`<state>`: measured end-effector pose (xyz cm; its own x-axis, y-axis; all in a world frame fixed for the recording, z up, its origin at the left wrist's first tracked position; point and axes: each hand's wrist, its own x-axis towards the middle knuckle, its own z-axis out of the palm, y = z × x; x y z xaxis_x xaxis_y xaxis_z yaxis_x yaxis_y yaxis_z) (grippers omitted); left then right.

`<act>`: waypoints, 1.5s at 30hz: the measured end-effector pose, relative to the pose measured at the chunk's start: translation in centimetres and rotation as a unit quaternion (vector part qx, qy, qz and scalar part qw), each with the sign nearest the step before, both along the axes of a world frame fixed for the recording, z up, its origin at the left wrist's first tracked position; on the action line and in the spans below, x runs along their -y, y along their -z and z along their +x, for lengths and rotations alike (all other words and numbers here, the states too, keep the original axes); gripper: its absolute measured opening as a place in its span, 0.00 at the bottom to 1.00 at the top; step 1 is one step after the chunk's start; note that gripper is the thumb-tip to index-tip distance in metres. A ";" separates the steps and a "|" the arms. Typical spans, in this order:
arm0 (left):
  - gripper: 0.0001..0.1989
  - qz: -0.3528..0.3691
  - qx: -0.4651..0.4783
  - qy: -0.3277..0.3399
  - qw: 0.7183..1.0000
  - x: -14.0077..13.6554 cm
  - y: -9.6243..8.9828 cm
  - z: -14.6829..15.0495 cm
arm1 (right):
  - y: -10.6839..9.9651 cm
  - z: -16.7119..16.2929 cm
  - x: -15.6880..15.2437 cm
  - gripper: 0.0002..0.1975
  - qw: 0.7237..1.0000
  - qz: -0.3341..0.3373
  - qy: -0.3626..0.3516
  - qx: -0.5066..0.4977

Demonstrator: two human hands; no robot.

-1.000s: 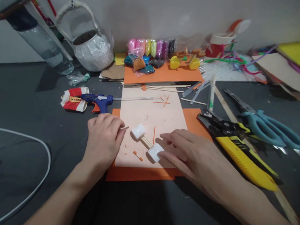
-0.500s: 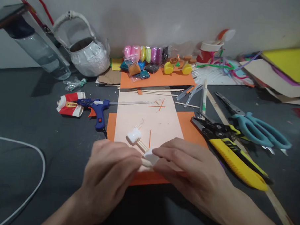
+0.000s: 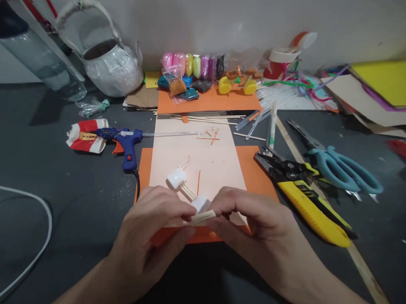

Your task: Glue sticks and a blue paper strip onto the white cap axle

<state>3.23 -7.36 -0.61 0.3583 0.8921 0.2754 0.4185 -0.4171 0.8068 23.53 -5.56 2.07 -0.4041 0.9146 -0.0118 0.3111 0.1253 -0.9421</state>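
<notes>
Clear bottle [image 3: 42,55], apparently with liquid [image 3: 56,77]

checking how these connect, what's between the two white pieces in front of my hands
In the head view, thin pale sticks, side by side, span the gap between the farther white piece and the nearer white piece.

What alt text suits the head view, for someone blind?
A person's left hand and right hand hold a stick bundle above pale paper, near two white pieces joined by sticks. A glue gun lies left; pliers and scissors right.
</notes>
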 end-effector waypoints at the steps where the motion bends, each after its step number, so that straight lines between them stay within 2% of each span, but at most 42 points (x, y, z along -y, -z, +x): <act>1: 0.08 -0.011 0.007 0.004 1.000 0.1 -0.1 0.0 | -0.1 -0.1 0.0 0.07 1.000 -0.021 0.002 -0.006; 7: 0.06 -0.115 0.053 -0.011 0.992 0.6 -0.7 0.0 | 0.2 -0.2 0.3 0.07 0.999 -0.040 -0.018 -0.028; 16: 0.07 -0.202 0.065 -0.060 0.975 0.8 -1.3 0.3 | 0.4 0.0 0.3 0.08 0.996 -0.071 -0.042 -0.034; 23: 0.06 -0.250 0.079 -0.036 0.964 0.9 -0.9 0.2 | 0.3 -0.2 0.5 0.09 0.997 -0.066 -0.033 -0.013; 31: 0.09 -0.292 0.065 -0.020 0.954 0.9 -0.8 0.0 | 0.6 0.2 0.5 0.08 0.997 -0.042 -0.066 -0.001; 40: 0.09 -0.260 0.052 -0.011 0.964 0.6 -0.6 -0.2 | 0.9 0.4 0.5 0.05 0.995 -0.030 -0.092 0.000; 45: 0.03 -0.199 0.041 0.005 0.979 0.6 -0.8 -0.1 | 1.0 0.4 0.5 0.04 0.996 0.008 -0.092 0.015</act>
